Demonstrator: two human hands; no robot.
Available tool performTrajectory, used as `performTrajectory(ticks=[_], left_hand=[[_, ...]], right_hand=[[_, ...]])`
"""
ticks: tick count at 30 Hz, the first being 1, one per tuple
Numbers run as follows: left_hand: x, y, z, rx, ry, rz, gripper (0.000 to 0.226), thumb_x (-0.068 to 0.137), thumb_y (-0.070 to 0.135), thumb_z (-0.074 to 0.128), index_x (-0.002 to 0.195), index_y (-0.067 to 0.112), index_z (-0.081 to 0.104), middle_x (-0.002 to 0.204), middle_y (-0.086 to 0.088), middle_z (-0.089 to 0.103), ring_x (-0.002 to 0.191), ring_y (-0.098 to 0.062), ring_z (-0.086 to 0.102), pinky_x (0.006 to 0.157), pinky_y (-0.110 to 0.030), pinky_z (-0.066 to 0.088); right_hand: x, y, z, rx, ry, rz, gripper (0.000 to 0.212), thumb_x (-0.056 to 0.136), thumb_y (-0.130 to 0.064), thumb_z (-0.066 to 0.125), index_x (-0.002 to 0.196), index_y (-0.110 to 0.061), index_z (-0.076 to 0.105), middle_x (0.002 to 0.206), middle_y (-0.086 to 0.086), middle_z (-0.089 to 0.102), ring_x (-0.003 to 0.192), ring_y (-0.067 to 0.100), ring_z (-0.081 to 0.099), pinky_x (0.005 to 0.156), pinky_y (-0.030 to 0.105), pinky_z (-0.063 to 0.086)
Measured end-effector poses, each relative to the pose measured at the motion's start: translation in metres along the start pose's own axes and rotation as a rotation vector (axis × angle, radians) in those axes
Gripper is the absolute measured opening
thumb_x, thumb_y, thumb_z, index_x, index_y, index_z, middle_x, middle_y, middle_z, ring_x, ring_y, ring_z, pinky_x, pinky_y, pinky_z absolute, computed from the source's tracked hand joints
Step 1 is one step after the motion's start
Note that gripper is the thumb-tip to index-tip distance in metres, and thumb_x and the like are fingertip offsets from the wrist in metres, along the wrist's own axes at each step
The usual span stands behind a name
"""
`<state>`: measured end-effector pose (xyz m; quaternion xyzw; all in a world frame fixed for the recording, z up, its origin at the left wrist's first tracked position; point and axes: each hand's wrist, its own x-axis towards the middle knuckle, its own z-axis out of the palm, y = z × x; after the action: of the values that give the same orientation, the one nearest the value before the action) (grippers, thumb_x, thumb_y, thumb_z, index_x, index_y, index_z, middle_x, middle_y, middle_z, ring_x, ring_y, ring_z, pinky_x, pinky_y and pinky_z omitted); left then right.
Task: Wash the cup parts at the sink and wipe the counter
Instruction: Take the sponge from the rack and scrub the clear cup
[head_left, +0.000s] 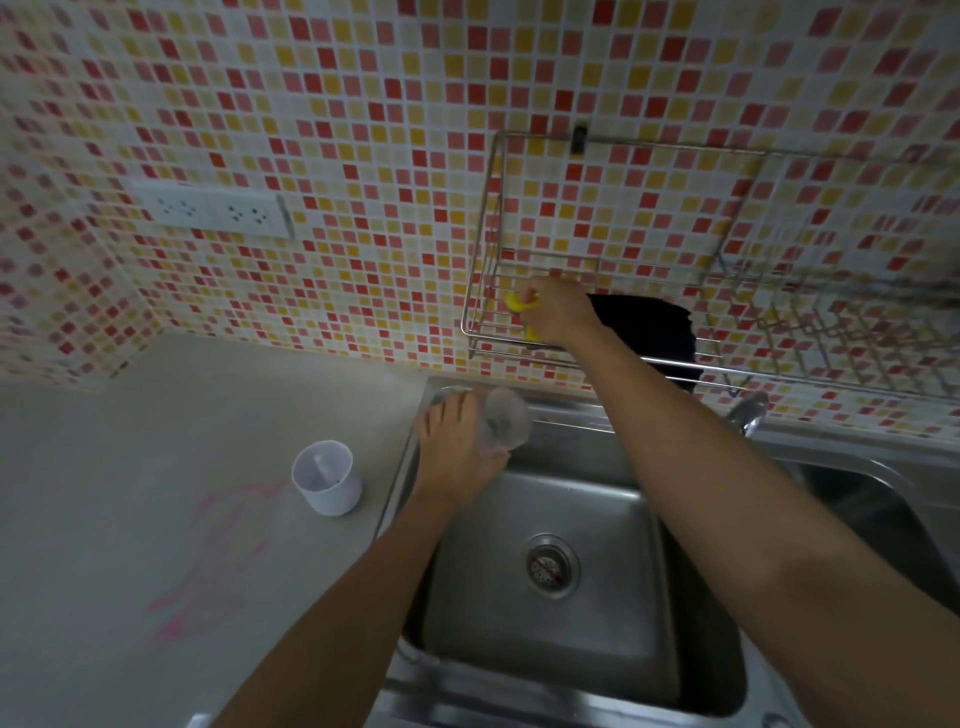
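My left hand (457, 447) grips a clear plastic cup (504, 423), tilted on its side above the back left corner of the steel sink (597, 525). My right hand (556, 312) reaches up into the wire rack (483, 312) on the tiled wall and holds a yellow object (516, 302), mostly hidden by my fingers. A white cup part (327, 484) with a post inside stands upright on the grey counter (156, 467), left of the sink. Pink scribbled marks (218, 561) stain the counter in front of it.
A dark cloth (649, 327) hangs on the rack behind my right forearm. The tap (748, 410) sits at the sink's back right. A second basin (857, 499) lies further right. A double wall socket (213, 208) is on the tiles above the counter.
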<state>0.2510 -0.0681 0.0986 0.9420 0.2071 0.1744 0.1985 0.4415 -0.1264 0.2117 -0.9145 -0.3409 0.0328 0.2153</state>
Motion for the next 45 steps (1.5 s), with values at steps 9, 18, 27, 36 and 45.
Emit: performTrajectory(ticks=[9,18,27,36,45], left_hand=[[-0.008,-0.005,-0.005,-0.092,0.004,0.065,0.079,0.064,0.038,0.081,0.13,0.019,0.043,0.13,-0.003,0.053,0.12,-0.025,0.046,0.098,-0.037,0.039],[-0.014,0.008,0.005,-0.1,-0.094,0.273,0.07,0.07,0.035,0.075,0.131,0.017,0.046,0.131,-0.002,0.053,0.123,-0.021,0.043,0.1,-0.037,0.041],[-0.02,0.029,0.008,-0.07,-0.039,0.324,0.07,0.068,0.026,0.079,0.129,0.01,0.05,0.13,-0.006,0.055,0.122,-0.024,0.047,0.1,-0.031,0.039],[-0.022,0.035,0.01,-0.123,-0.125,0.312,0.071,0.069,0.027,0.077,0.132,0.016,0.047,0.131,-0.001,0.052,0.125,-0.019,0.041,0.097,-0.031,0.043],[-0.021,0.036,0.002,-0.191,-0.219,0.334,0.073,0.065,0.026,0.073,0.133,0.022,0.046,0.128,0.002,0.053,0.12,-0.019,0.044,0.1,-0.034,0.041]], right_hand=[[-0.099,-0.003,-0.025,0.434,0.535,-0.235,0.017,0.087,-0.013,0.065,0.104,-0.014,0.067,0.112,-0.001,0.056,0.101,0.005,0.05,0.086,0.003,0.035],[-0.186,0.063,0.051,-0.067,0.083,-0.423,0.024,0.08,-0.01,0.068,0.102,-0.019,0.073,0.107,0.004,0.064,0.095,0.027,0.057,0.091,0.026,0.042],[-0.215,0.045,0.049,0.346,0.049,-0.013,0.02,0.085,-0.009,0.067,0.103,-0.014,0.075,0.103,0.0,0.067,0.089,0.008,0.058,0.074,-0.001,0.035],[-0.213,0.063,0.046,-0.023,0.111,-0.254,0.023,0.079,-0.004,0.067,0.097,-0.016,0.076,0.101,0.004,0.068,0.089,0.026,0.059,0.084,0.029,0.049],[-0.204,0.078,0.036,-0.305,0.102,-0.464,0.036,0.071,0.001,0.068,0.101,-0.017,0.074,0.107,0.003,0.066,0.091,0.027,0.057,0.079,0.04,0.053]])
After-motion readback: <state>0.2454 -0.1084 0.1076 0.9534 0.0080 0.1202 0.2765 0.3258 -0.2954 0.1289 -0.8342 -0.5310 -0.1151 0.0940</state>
